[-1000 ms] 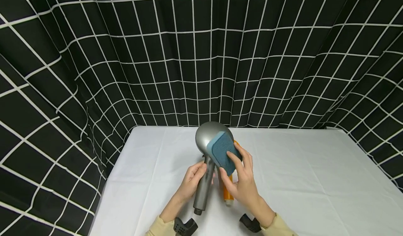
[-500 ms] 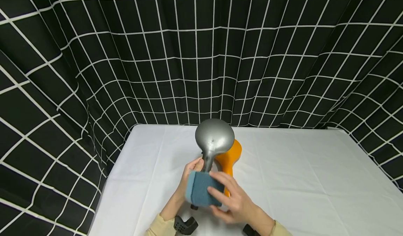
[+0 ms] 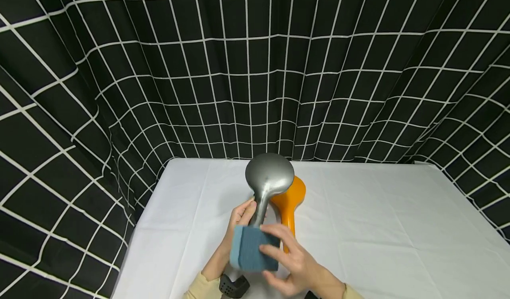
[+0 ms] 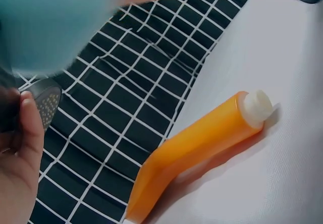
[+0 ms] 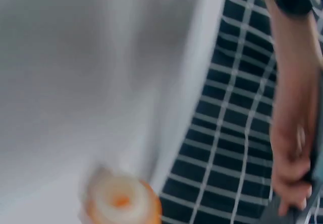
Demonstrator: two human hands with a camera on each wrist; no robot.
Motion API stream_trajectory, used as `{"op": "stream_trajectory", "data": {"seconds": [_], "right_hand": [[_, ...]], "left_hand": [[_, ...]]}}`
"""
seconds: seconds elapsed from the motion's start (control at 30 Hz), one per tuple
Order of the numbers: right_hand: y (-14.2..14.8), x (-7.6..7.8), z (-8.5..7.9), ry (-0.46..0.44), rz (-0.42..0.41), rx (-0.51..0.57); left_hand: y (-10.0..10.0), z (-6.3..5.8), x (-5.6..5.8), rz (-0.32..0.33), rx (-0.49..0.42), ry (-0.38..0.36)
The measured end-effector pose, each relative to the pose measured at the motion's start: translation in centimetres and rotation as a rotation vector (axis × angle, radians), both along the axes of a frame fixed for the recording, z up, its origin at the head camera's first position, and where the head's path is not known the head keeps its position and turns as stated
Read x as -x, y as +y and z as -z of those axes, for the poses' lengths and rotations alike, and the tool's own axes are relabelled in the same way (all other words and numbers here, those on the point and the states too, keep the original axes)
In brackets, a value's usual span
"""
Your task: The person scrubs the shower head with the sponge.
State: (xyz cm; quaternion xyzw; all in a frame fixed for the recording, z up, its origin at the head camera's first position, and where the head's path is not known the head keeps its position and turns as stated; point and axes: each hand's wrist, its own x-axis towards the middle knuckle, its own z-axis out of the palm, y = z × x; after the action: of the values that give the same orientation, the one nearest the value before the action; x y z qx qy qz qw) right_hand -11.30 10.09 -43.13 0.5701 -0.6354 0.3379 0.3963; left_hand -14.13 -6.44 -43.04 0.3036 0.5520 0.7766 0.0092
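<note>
A grey shower head (image 3: 268, 172) is held raised above the table, its round back facing up, with my left hand (image 3: 237, 221) gripping its handle. My right hand (image 3: 295, 265) pinches a blue sponge (image 3: 253, 250) with spread fingers. The sponge lies over the lower handle and hides it. In the left wrist view, the shower head's dotted spray face (image 4: 49, 108) shows beyond the fingers, and the blurred sponge (image 4: 50, 27) fills the upper left. The right wrist view catches the left hand (image 5: 292, 178) on the handle; there the right hand's fingers are out of sight.
Behind the grey one, an orange shower head (image 3: 291, 197) lies on the white-covered table (image 3: 382, 228); its pale threaded end (image 4: 257, 105) points toward me. A black curtain with white grid lines (image 3: 263, 68) surrounds the table. Dark wrist mounts (image 3: 234, 286) sit near the sleeves.
My right hand has brought the sponge from the round head down to the lower handle, with a slight further shift down and left lately. The left hand keeps its grip on the shower head.
</note>
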Motion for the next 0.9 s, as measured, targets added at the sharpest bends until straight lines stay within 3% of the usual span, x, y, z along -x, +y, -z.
{"op": "stream_trajectory", "data": {"seconds": [0.1,0.17,0.27,0.47,0.57,0.7,0.8,0.9], "right_hand": [[-0.1,-0.3,0.3,0.045,-0.079,-0.032],[-0.1,0.1,0.5,0.033,-0.047,0.007],[0.2,1.3,0.6,-0.027,0.056,0.109],[1.0,3.1,0.3,-0.138,0.360,0.294],[1.4,3.5,0.1,-0.171,0.430,0.336],[1.2,3.0,0.2,-0.225,0.358,0.298],[0.7,1.9,0.5,-0.246,0.217,0.196],[0.3,0.4,0.7,-0.200,0.066,0.057]], "left_hand": [[0.0,0.3,0.3,-0.018,0.018,-0.034],[0.0,0.8,0.5,-0.024,0.033,-0.038],[0.1,1.1,0.6,-0.033,0.027,-0.021],[0.5,1.2,0.4,-0.057,0.043,0.045],[0.6,1.2,0.3,-0.073,0.049,0.030],[0.5,1.2,0.3,-0.079,0.049,0.018],[0.2,1.2,0.4,-0.072,0.043,0.012],[0.0,1.0,0.5,-0.073,0.034,-0.011]]}}
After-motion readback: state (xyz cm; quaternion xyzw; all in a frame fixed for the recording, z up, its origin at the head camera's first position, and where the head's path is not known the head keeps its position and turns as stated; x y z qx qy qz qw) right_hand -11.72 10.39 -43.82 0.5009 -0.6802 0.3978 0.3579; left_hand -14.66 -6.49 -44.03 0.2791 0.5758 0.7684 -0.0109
